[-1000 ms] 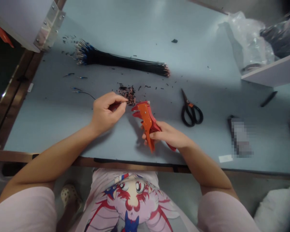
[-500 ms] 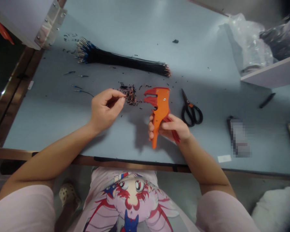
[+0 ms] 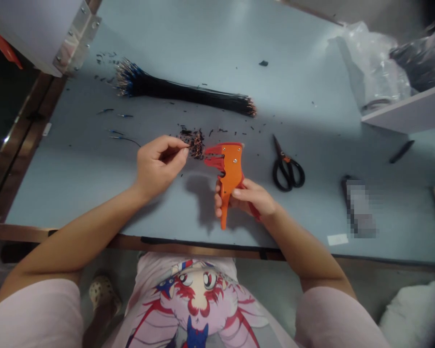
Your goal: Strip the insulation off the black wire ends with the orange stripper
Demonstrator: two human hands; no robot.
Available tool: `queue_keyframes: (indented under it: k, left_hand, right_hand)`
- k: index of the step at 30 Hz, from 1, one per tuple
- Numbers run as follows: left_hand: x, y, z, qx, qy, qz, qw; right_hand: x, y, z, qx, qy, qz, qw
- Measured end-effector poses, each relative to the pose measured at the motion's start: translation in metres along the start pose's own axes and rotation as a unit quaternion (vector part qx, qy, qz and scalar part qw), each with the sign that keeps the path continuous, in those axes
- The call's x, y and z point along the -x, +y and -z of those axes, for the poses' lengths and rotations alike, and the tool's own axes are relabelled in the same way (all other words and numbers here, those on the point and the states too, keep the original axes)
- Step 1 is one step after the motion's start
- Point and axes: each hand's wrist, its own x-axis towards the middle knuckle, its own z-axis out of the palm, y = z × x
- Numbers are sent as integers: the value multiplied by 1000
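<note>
**Two hands, one orange wire stripper (image 3: pixel 232 166)**

The right hand (image 3: pixel 248 198) grips it upright, long axis toward the body, jaws facing left — just beside the pressed-together left hand (image 3: pixel 159 164), near a heap of wire clippings (image 3: pixel 195 143). Anything pinched there is too thin to tell.

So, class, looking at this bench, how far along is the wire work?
Done: a heap of wire scraps lies on the bench, and a few loose blue-ended wires lie apart. In hand: the right hand grips an orange wire stripper; the left hand pinches something too thin to tell. Left: a thick bundle of black wires lies untouched.
</note>
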Motion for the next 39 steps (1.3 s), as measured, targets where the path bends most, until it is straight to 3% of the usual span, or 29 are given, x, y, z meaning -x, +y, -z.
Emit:
queue_keyframes:
  k: [7, 17, 39]
  left_hand:
    - [2, 2, -1, 3, -37, -25, 999]
    - [3, 7, -3, 25, -84, -68, 994]
    - [4, 14, 0, -4, -109, -76, 991]
  right_hand:
    - [2, -1, -11, 87, 75, 54, 992]
    - [4, 1, -13, 123, 36, 65, 990]
    - [3, 4, -19, 95, 46, 43, 993]
